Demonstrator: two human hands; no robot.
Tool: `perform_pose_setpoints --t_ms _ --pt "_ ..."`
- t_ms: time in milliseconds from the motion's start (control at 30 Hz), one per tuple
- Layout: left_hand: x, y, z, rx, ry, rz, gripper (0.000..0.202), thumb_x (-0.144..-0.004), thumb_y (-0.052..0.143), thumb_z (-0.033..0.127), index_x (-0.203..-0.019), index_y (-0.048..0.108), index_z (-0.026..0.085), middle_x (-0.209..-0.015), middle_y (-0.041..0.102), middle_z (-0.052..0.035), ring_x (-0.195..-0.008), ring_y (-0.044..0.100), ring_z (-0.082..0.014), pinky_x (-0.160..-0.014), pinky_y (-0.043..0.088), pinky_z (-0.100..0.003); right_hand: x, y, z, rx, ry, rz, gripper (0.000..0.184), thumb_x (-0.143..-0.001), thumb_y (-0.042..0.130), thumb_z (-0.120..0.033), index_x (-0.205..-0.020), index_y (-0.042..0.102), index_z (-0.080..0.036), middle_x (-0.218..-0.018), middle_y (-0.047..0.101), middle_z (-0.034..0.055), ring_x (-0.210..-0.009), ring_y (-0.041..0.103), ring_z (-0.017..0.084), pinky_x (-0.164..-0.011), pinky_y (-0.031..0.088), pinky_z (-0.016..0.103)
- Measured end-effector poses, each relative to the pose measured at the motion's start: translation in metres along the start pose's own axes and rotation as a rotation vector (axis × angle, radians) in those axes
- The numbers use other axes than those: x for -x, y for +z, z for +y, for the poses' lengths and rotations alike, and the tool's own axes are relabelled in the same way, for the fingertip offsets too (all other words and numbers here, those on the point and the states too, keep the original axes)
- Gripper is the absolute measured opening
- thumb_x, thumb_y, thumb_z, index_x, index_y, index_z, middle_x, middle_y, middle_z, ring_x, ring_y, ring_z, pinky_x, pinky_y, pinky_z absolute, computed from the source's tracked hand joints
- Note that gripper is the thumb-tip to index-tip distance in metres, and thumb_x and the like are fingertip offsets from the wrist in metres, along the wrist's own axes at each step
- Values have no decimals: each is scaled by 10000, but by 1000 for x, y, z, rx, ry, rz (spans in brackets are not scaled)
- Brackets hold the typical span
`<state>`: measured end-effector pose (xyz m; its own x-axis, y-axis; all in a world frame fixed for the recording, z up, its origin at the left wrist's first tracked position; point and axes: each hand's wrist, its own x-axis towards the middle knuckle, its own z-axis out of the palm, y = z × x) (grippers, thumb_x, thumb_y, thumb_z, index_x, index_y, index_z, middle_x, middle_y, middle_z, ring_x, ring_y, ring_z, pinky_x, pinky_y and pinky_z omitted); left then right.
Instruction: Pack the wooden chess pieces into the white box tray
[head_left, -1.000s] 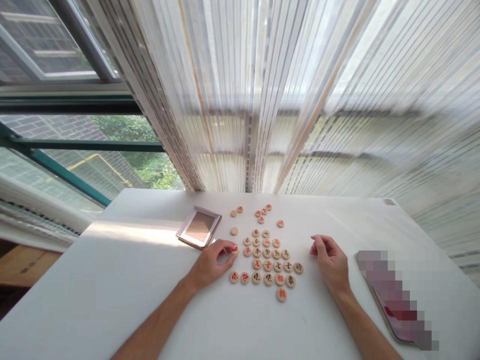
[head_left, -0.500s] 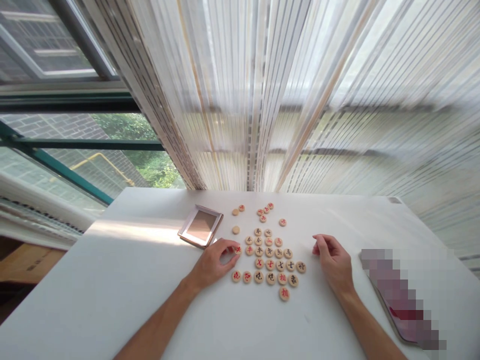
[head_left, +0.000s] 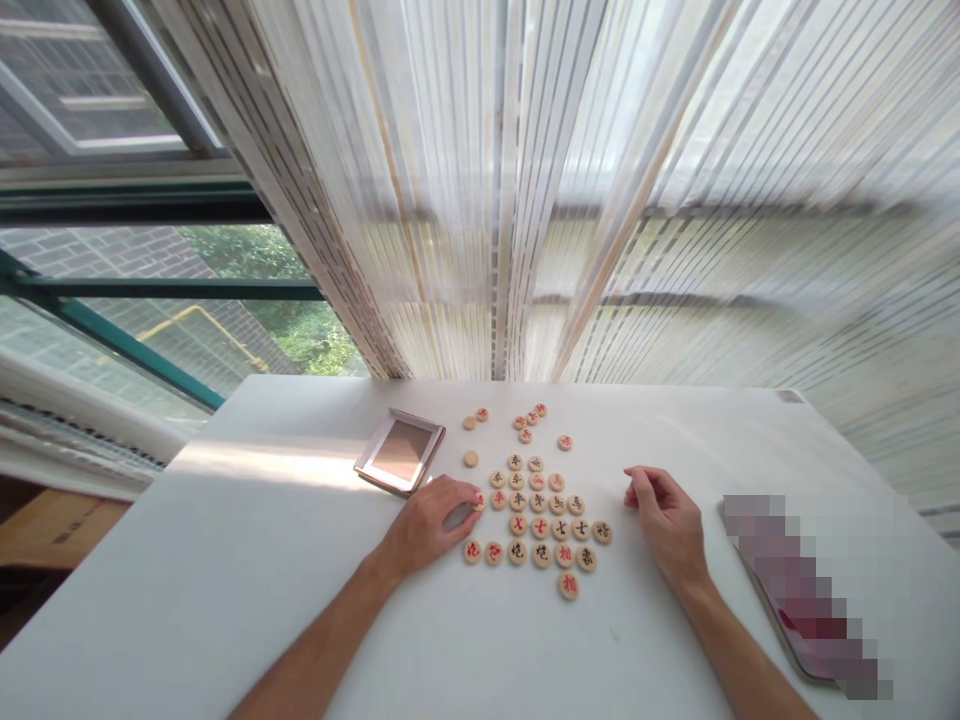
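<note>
Several round wooden Chinese chess pieces [head_left: 538,512] with red and black characters lie in rows on the white table [head_left: 225,560]. My left hand [head_left: 431,522] rests at the left end of the rows, its fingertips pinched on a red-marked piece [head_left: 478,497]. On the right of the rows, my right hand [head_left: 666,520] rests on the table with curled fingers and nothing in it. More loose pieces [head_left: 528,422] are scattered farther back.
A small shallow square box [head_left: 400,452] lies behind my left hand. A flat blurred object [head_left: 799,590] lies at the right, near my right forearm. Striped sheer curtains [head_left: 570,200] hang along the table's far edge, with a window [head_left: 112,270] at the left.
My left hand has slid the red-marked piece slightly toward the rows. My right hand has barely moved.
</note>
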<state>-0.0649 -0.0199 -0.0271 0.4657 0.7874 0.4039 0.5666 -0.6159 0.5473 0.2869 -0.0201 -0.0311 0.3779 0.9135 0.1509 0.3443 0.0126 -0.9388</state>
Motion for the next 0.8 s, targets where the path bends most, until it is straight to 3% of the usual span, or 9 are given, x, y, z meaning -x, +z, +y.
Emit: perform_pose_setpoints --t_ms 467,800 --pt "-3 2 1 -53 7 33 109 -954 630 217 -1055 668 233 -1028 753 -69 -953 693 -229 -874 579 -401 1 0 0 16 -4 0 335 -921 621 -531 -920 696 -205 -653 627 -2 -626 600 177 -645 506 287" --pt "-2 -1 3 39 45 -25 106 -949 679 276 -1041 689 224 -1020 765 -74 -950 690 -214 -847 591 -371 0 0 1 11 3 -7 313 -929 618 -519 -922 689 -214 -649 621 -13 -624 593 170 -633 490 272"
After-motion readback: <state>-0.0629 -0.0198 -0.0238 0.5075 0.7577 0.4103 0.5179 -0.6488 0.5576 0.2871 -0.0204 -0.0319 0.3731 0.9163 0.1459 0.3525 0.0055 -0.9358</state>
